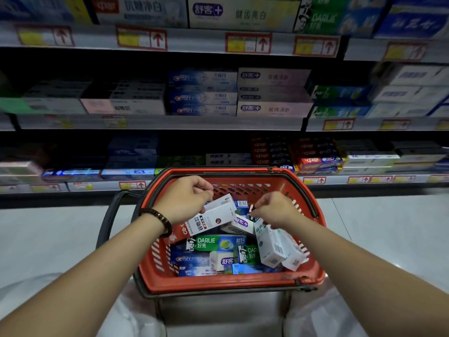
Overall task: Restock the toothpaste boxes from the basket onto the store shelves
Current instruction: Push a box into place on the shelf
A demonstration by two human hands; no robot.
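Two-handed pick from basket (pixel 218 284): left hand (pixel 185 199) gripping white box (pixel 215 216), right hand (pixel 275 209) pinching pale boxes (pixel 271 246); next, lift toward shelf (pixel 160 123).

From my end the view is dim, with light falling from above: the front edges of the shelves (pixel 194 41) and the pale floor (pixel 48 229) catch it, while the recesses under all 3 levels sink into near-black shadow. The shelves smear with motion blur, worst toward both sides, where straight lines bow from the wide lens. The basket (pixel 218 285) and the boxes (pixel 213 243) in it are sharp, print legible.
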